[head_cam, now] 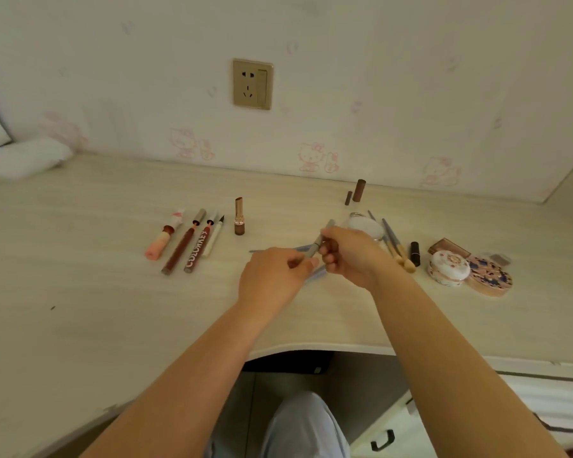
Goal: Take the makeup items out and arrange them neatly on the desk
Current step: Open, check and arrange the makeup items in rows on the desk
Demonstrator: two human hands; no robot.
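A slim grey makeup pen [318,243] is tilted above the pale wooden tabletop [80,259], between a pencil row [192,242] and brushes [394,239].

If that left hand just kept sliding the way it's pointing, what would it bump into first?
Almost at once, the right hand: the left hand points up and to the right, and both grip the same grey pen. Beyond them lies the small round mirror, though depth is hard to judge.

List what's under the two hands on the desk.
Thin grey-blue brush handles lie on the desk beneath the left hand and right hand; their tips and count are covered.
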